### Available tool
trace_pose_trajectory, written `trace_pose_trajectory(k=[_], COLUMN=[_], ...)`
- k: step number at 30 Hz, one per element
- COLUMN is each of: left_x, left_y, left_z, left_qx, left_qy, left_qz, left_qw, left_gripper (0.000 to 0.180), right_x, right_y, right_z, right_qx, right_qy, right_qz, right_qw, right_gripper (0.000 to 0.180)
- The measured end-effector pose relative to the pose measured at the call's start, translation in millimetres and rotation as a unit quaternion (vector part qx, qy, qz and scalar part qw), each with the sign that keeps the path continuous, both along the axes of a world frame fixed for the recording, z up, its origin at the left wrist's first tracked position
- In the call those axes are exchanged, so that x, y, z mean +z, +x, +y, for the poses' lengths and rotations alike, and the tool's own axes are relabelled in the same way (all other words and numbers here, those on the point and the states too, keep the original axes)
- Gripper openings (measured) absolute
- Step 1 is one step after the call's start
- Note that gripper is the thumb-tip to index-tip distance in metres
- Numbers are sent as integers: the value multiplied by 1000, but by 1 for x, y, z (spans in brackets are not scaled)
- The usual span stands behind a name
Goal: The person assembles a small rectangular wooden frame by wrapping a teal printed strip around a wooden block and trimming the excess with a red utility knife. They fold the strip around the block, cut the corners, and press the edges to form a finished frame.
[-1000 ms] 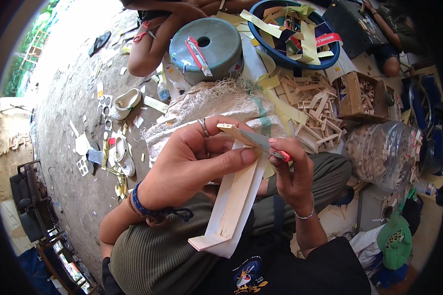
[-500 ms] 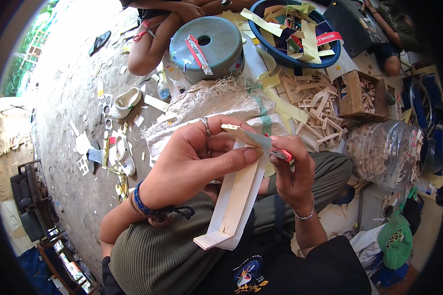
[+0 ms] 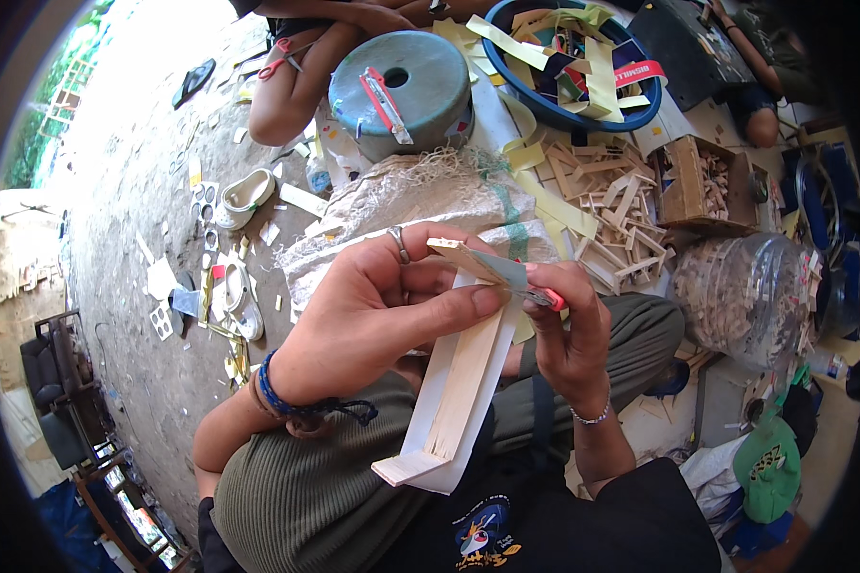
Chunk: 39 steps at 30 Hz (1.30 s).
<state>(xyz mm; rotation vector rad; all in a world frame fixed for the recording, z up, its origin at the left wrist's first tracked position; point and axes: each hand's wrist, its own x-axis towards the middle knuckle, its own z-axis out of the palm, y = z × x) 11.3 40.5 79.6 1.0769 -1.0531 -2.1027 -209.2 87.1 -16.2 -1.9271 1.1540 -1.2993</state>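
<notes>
A U-shaped piece of thin light wood (image 3: 466, 384), with a short end piece at each end and a strip of white paper along its back, slants over my lap. My left hand (image 3: 354, 310) is closed round its upper part, thumb pressed on the inner face. In my right hand (image 3: 575, 344) is a red-handled cutter knife (image 3: 552, 300), gripped between thumb and fingers. Its wide grey blade lies against the wood at the upper corner, beside my left thumb. My left fingertips are partly hidden behind the wood.
Ahead lies a woven sack (image 3: 382, 205), with a round grey-green drum (image 3: 401, 86) beyond it carrying another cutter. Many wooden frames (image 3: 616, 210) are heaped at the right, near a blue basin (image 3: 583, 119), a cardboard box (image 3: 683, 191) and a clear plastic container (image 3: 745, 301). A person sits opposite.
The lower end of the wooden piece has tilted slightly down and left. The blade has shifted very slightly at the upper corner; both hands keep their grips.
</notes>
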Motion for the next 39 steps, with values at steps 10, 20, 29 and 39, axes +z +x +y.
trace_pose_trajectory(k=[10, 20, 29, 39], left_x=[-1, -4, 0, 0], left_y=[-1, 0, 0, 2], left_z=[2, 2, 2, 1], left_qx=[18, 15, 9, 6], left_qy=[12, 19, 41, 39], left_qz=[-3, -2, 8, -23], left_qw=[1000, 1000, 999, 999], left_gripper=[46, 43, 40, 42], right_x=[-5, -7, -11, -14], right_y=[3, 7, 7, 10], right_z=[0, -1, 0, -2], right_qx=[1, -8, 4, 3], right_qy=[-8, -5, -2, -3], right_qz=[-20, -46, -62, -70], right_qw=[1000, 999, 998, 998], right_gripper=[26, 31, 31, 29])
